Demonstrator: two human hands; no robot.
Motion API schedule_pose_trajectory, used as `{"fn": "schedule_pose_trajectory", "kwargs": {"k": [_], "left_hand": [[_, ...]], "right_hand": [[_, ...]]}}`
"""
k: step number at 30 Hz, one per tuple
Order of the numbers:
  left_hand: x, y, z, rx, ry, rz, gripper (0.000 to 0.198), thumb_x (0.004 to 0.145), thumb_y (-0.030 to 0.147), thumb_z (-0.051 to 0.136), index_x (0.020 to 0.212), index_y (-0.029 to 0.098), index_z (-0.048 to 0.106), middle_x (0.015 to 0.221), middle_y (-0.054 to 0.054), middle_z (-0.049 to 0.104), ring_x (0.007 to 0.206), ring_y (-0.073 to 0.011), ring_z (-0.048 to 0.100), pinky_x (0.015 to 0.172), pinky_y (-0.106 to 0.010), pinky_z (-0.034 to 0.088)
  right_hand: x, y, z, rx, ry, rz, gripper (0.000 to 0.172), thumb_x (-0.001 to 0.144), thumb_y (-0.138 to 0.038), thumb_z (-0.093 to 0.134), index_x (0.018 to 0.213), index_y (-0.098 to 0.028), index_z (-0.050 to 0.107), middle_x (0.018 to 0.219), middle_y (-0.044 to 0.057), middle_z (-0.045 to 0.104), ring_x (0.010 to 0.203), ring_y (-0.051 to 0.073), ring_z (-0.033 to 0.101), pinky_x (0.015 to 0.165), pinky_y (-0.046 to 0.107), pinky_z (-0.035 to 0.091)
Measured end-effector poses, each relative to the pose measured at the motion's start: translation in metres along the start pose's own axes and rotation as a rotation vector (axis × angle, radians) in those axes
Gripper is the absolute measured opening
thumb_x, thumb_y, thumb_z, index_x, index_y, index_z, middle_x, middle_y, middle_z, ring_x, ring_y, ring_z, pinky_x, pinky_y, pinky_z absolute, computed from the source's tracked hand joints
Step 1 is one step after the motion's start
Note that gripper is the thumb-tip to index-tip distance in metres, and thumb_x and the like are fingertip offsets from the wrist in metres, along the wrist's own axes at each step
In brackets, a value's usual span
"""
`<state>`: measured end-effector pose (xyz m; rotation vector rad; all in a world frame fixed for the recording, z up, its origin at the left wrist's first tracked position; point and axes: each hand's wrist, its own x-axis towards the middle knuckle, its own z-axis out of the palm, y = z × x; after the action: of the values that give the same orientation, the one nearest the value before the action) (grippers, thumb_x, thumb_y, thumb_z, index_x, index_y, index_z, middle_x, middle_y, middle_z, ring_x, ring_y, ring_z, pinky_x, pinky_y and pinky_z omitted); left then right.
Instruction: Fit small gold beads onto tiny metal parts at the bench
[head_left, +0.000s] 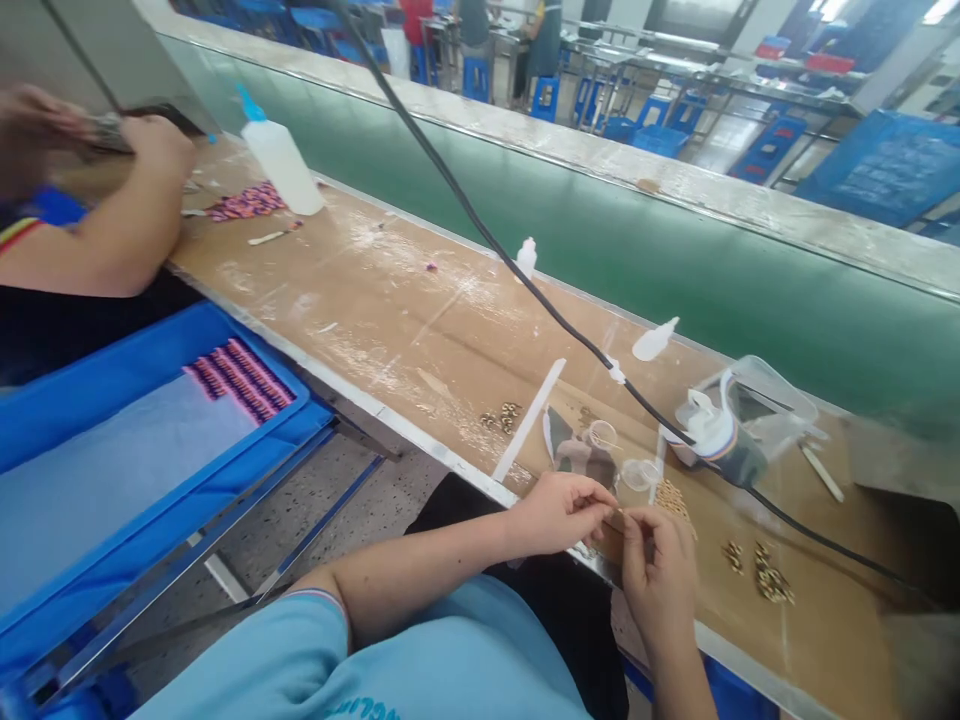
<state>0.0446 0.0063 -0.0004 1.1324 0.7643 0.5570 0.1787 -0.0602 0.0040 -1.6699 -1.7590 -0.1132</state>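
Over the front edge of the brown work surface (420, 330), my left hand (559, 512) and my right hand (660, 560) meet fingertip to fingertip. Both are pinched on a tiny piece (619, 511), too small to make out. Just beyond them lie a small round clear dish (640, 474) and another round container (601, 434). A pile of small tan pieces (675, 503) is partly behind my right hand. Dark and gold pieces lie in clusters, some at the right (771, 575), others left of a white strip (501, 416).
A blue tray (135, 400) with rows of pink and dark pieces (240, 380) is at left. Another person's arms (127, 220) work at upper left, near a large bottle (281, 165). A black cable (465, 205) crosses above the table. A clear plastic container (772, 395) stands right.
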Motion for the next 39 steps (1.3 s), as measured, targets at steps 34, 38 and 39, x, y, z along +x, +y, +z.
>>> {"fn": "schedule_pose_trajectory", "kwargs": {"k": [34, 38, 39], "left_hand": [[-0.015, 0.025, -0.130, 1.172, 0.691, 0.528, 0.023, 0.092, 0.020, 0.034, 0.095, 0.017, 0.057, 0.089, -0.009, 0.065, 0.085, -0.0208, 0.058, 0.079, -0.034, 0.048], [-0.018, 0.034, -0.129, 1.048, 0.771, 0.517, 0.021, 0.090, 0.021, 0.037, 0.097, 0.017, 0.057, 0.092, -0.008, 0.066, 0.089, -0.0196, 0.061, 0.080, -0.032, 0.049], [-0.020, 0.036, -0.127, 1.002, 0.780, 0.511, 0.020, 0.089, 0.021, 0.039, 0.096, 0.017, 0.058, 0.092, -0.008, 0.066, 0.089, -0.0190, 0.061, 0.079, -0.031, 0.050]], "right_hand": [[0.007, 0.015, -0.012, 0.377, -0.094, 0.524, 0.030, 0.085, -0.049, 0.049, 0.083, -0.019, 0.055, 0.075, 0.002, 0.057, 0.069, 0.016, 0.053, 0.063, 0.030, 0.042], [0.011, 0.018, -0.016, 0.283, -0.095, 0.460, 0.028, 0.086, -0.046, 0.048, 0.082, -0.019, 0.056, 0.076, 0.002, 0.057, 0.069, 0.016, 0.054, 0.063, 0.030, 0.042], [0.012, 0.019, -0.017, 0.243, -0.091, 0.415, 0.027, 0.087, -0.044, 0.047, 0.082, -0.019, 0.056, 0.076, 0.003, 0.058, 0.069, 0.017, 0.054, 0.064, 0.030, 0.042]]}}
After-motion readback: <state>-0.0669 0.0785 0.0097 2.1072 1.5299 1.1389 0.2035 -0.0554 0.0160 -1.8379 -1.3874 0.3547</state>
